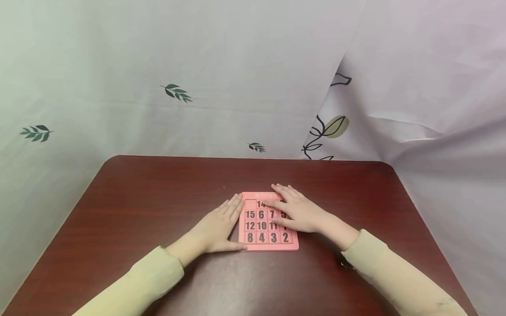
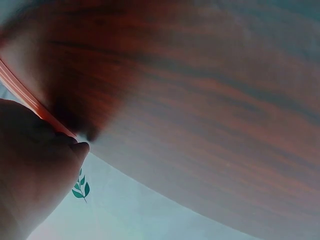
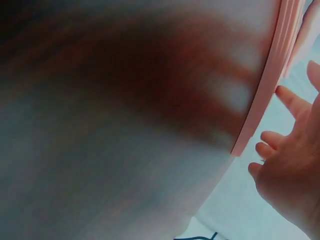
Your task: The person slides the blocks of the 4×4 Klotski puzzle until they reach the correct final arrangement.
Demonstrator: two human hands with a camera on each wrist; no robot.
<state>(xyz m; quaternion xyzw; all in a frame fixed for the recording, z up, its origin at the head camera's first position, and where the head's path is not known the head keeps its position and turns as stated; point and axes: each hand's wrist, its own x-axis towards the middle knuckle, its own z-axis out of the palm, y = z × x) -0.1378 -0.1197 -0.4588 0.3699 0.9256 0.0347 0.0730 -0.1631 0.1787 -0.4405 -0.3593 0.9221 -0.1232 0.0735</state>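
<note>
Pink number puzzle (image 1: pixel 262 226), lying flat at mid-table, its tiles (image 1: pixel 262 237) in black numerals. The left hand (image 1: pixel 221 228) lines the puzzle's left edge, fingers straight and close together, thumb spread toward the lower left corner. The right hand (image 1: pixel 302 214) extends spread fingers over the right-hand tiles. Table (image 1: pixel 166 188): dark red-brown, wood-grained, glossy, far corners rounded. Beyond: pale hanging cloth (image 1: pixel 237 52), printed with green leaf sprigs (image 1: pixel 177 92).

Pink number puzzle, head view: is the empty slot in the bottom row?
No, the pink number puzzle has its empty slot at top left, beside tile 14 and above tile 15.
</note>
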